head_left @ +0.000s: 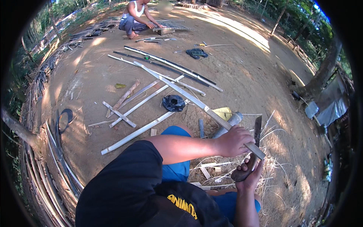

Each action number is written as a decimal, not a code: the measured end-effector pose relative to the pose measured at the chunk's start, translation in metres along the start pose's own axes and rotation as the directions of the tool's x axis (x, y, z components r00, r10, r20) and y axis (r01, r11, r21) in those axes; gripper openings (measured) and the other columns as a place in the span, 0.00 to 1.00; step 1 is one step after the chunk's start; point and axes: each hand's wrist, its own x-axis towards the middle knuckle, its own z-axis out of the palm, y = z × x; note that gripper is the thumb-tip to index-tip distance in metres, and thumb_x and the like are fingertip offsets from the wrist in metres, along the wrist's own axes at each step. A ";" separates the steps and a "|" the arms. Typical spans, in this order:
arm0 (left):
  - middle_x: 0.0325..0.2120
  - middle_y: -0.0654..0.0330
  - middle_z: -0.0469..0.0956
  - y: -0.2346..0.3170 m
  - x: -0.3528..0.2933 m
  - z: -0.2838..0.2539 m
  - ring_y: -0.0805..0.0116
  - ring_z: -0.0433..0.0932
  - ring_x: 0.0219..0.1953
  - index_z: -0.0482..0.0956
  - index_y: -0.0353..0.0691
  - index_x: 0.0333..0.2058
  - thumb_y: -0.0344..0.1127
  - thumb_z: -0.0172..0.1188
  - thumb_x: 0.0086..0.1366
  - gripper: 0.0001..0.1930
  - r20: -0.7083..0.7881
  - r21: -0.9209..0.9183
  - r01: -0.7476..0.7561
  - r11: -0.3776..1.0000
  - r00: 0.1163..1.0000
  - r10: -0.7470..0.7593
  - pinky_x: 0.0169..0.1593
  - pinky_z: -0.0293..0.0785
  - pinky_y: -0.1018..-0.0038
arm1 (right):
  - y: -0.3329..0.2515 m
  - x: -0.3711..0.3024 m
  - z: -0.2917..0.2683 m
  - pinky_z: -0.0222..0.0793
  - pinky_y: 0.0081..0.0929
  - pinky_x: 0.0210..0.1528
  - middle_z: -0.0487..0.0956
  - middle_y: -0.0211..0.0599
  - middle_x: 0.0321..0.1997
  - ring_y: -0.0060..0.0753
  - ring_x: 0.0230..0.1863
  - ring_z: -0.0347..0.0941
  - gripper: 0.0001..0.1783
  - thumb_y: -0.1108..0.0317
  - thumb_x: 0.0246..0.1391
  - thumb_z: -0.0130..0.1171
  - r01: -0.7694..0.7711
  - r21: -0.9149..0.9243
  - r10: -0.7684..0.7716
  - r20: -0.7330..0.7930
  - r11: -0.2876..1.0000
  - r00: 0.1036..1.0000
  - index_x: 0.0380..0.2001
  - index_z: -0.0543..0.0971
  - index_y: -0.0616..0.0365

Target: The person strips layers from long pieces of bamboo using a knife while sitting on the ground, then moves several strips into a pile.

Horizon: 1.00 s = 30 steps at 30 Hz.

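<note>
A long split bamboo strip [181, 92] slopes from the ground ahead of me to its near end at my lap. My left hand [235, 141] is closed round the strip close to that end. Below it, my right hand [252, 174] grips the dark wooden handle of a machete [258, 130]. The blade stands roughly upright, its lower part crossing behind the strip's end. Whether blade and strip touch, I cannot tell. Pale wood chips and thin shavings [206, 172] lie on the ground beneath my hands.
More bamboo strips [141, 130] lie crossed ahead and left, around a black plastic bundle [173, 103]. A grey cylinder [230, 123] lies beside my left hand. Farther off, a person [137, 17] crouches at a slatted lattice [172, 25]. Poles [43, 189] are piled at left; a tree [327, 68] stands right.
</note>
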 end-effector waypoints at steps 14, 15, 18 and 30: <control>0.44 0.57 0.78 0.007 -0.024 0.023 0.58 0.74 0.51 0.78 0.43 0.47 0.43 0.66 0.57 0.20 0.198 0.015 0.098 0.995 0.975 -0.099 0.58 0.60 0.59 | -0.010 -0.014 -0.016 0.69 0.23 0.30 0.73 0.29 0.33 0.17 0.25 0.66 0.12 0.63 0.63 0.55 0.120 -0.137 -0.138 -0.136 0.983 0.981 0.44 0.70 0.58; 0.45 0.57 0.77 0.005 -0.024 0.022 0.58 0.74 0.52 0.77 0.43 0.48 0.46 0.66 0.56 0.22 0.214 0.017 0.079 0.997 0.973 -0.081 0.59 0.59 0.59 | -0.009 -0.013 -0.016 0.70 0.23 0.30 0.73 0.30 0.32 0.18 0.25 0.67 0.12 0.65 0.62 0.55 0.119 -0.158 -0.144 -0.154 0.980 0.978 0.44 0.70 0.59; 0.47 0.53 0.76 -0.003 -0.027 0.027 0.56 0.71 0.56 0.75 0.42 0.53 0.60 0.65 0.55 0.34 0.220 0.043 0.032 0.999 0.975 -0.041 0.60 0.58 0.56 | -0.007 -0.009 -0.022 0.71 0.22 0.29 0.73 0.29 0.30 0.17 0.25 0.67 0.10 0.68 0.62 0.55 0.064 -0.135 -0.087 -0.178 0.989 0.980 0.44 0.70 0.59; 0.52 0.43 0.72 -0.159 -0.040 -0.111 0.54 0.70 0.57 0.64 0.29 0.59 0.56 0.59 0.65 0.37 -0.629 -0.542 0.522 0.658 0.267 -0.730 0.60 0.66 0.63 | -0.014 -0.018 -0.022 0.70 0.23 0.28 0.70 0.27 0.27 0.17 0.23 0.67 0.14 0.73 0.59 0.54 0.142 -0.263 -0.189 -0.164 0.954 0.968 0.48 0.68 0.59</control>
